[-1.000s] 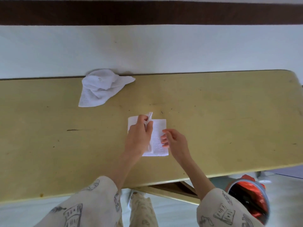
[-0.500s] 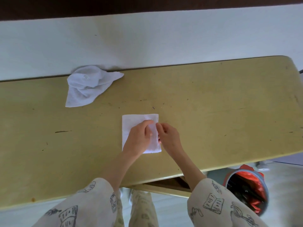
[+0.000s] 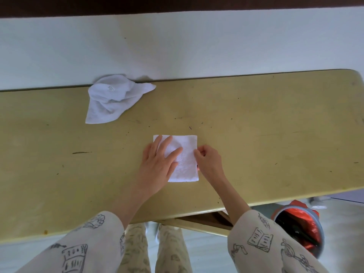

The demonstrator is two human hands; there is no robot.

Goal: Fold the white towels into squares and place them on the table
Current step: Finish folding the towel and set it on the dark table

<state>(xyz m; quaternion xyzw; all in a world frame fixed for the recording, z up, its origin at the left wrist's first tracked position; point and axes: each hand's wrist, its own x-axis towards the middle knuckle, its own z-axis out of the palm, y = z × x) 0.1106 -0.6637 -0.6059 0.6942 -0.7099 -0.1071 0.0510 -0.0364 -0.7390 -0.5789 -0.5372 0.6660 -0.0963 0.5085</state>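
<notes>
Lying flat near the middle of the yellow counter (image 3: 275,134), the folded towel (image 3: 187,164) forms a near-square patch whose slightly longer axis runs from the person's side toward the wall, its edges roughly square with the counter's front edge. The left hand (image 3: 157,164) rests on its left half with straight, spread fingers pressing the cloth down, and it hides the towel's lower left corner and most of its left edge. The right hand (image 3: 208,162) sits at the towel's right edge with fingers curled; the thumb and fingertips meet at the hem and seem to pinch it, though the exact contact is too small to make out. The crumpled towel (image 3: 110,99) lies well apart at the far left of the counter, against the back edge by the white wall (image 3: 177,46), bunched, with one pointed corner aimed right and a broader flap trailing toward the person. A small mark on its top is unreadable. Patterned sleeves (image 3: 275,247) are cut off by the bottom of the frame, and a bin (image 3: 301,229) with a red liner shows partly beyond the counter's near right edge.
</notes>
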